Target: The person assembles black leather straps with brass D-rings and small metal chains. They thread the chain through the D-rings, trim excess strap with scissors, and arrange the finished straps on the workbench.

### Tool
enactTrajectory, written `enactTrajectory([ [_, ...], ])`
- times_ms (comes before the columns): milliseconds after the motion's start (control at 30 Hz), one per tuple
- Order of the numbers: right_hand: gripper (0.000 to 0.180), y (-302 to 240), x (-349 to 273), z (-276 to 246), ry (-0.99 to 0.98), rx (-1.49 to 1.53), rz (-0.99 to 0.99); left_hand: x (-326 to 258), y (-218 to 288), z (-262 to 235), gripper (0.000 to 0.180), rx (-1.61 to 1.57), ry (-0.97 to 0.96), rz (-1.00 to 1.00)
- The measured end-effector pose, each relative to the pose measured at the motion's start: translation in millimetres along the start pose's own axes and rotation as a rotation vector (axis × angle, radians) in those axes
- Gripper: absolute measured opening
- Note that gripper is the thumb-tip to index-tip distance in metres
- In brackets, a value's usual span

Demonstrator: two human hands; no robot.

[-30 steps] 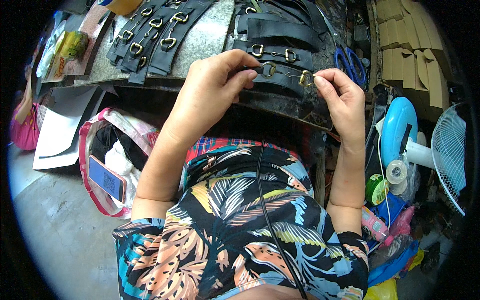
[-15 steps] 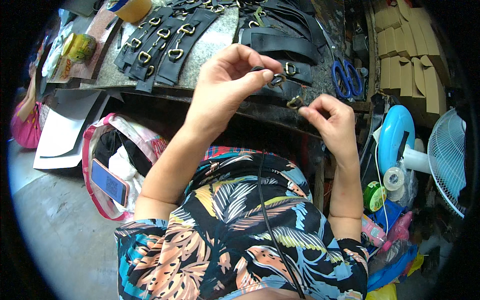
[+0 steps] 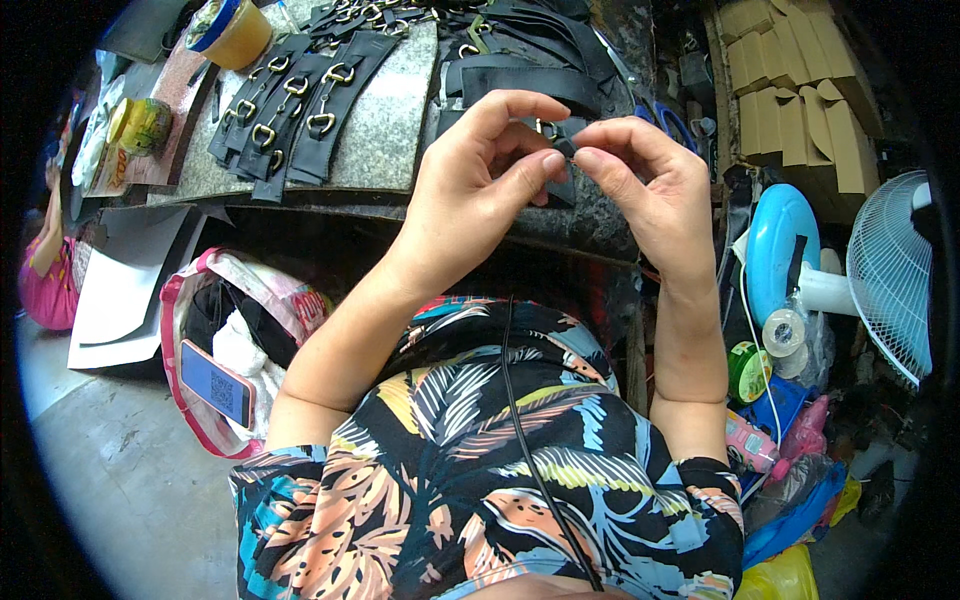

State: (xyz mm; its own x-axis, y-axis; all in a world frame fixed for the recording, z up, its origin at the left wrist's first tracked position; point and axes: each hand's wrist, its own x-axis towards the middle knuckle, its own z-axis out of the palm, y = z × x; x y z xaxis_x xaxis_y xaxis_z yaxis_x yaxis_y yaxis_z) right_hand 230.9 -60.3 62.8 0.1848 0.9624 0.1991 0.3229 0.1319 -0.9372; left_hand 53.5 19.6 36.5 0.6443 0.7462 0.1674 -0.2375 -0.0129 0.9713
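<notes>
My left hand point(image 3: 483, 180) and my right hand point(image 3: 652, 185) are close together over the front edge of the worktable. The right thumb and fingers pinch near a small black strap piece point(image 3: 566, 145), whose far end shows beside a metal ring. My left fingers are curled with the thumb drawn in, and what they hold is mostly hidden. Behind the hands lie wide black straps point(image 3: 530, 82). To their left, several black straps with brass-coloured D-rings point(image 3: 325, 105) rest in overlapping rows on a grey stone slab point(image 3: 385, 135).
Blue-handled scissors point(image 3: 672, 122) lie just beyond my right hand. At the right are cardboard boxes point(image 3: 800, 120), a blue round thing point(image 3: 783, 250) and a white fan point(image 3: 895, 275). A tub point(image 3: 235, 35) and yellow jar point(image 3: 140, 127) stand at far left. Below hangs a bag with a phone point(image 3: 216, 383).
My hands have come closer together. The brass ring at my right fingertips and the ringed strap in my left hand no longer show clearly. The whole view has shifted slightly.
</notes>
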Motion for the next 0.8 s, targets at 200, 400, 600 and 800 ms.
enactTrajectory([
  [200,0.012,16.9,0.0,3.0,-0.024,0.397,0.166,-3.9,-1.3,3.0,0.03,-0.029,-0.004,0.042],
  [400,0.012,24.1,-1.0,0.5,-0.104,0.53,0.225,0.6,-0.1,-11.9,0.02,0.129,-0.164,0.082],
  [600,0.014,21.9,2.2,-4.0,-0.148,0.543,0.256,1.0,2.4,-14.4,0.018,0.28,-0.122,0.059],
  [800,0.014,20.4,0.9,0.9,-0.073,0.379,0.229,2.2,2.3,-14.8,0.015,0.202,-0.127,0.055],
])
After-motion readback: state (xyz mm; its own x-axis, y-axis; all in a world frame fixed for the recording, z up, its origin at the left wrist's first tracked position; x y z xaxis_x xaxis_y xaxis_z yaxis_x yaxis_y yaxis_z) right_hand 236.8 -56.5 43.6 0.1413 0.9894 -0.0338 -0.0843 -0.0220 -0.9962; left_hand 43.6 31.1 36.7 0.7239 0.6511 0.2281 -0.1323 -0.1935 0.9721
